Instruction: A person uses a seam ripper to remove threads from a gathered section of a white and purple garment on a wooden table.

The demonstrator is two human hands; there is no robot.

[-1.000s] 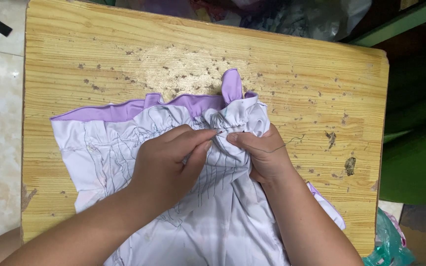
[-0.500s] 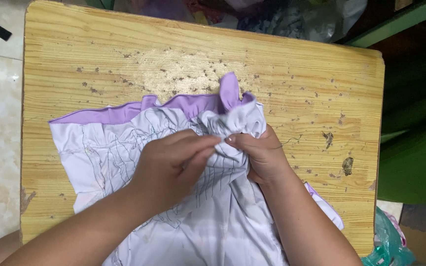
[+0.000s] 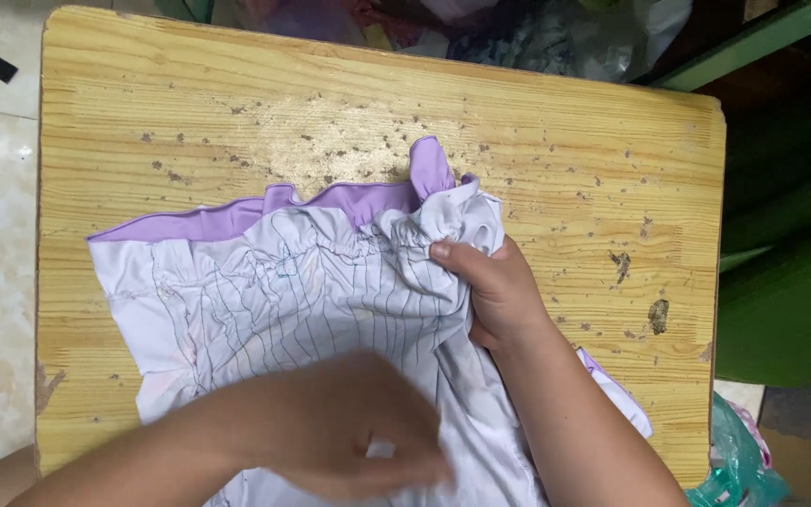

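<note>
Right hand [image 3: 499,291]: gathered corner of the white lined garment [image 3: 312,291] is pinched between thumb and curled fingers, at about 2 o'clock of the cloth. Left hand [image 3: 349,437]: half a second earlier it was pressed beside the right on the same gathers; now it is withdrawn to 6 o'clock, blurred, fingers loosely curled, grip cannot be told. Garment is thus held by one hand only. Lilac trim [image 3: 237,218] lies along 12 o'clock. All rests on a scarred wooden table [image 3: 565,131].

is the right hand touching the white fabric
Touching: the head view shows the right hand pinching the gathered edge of the white fabric, thumb pressed onto the bunched cloth.
</note>
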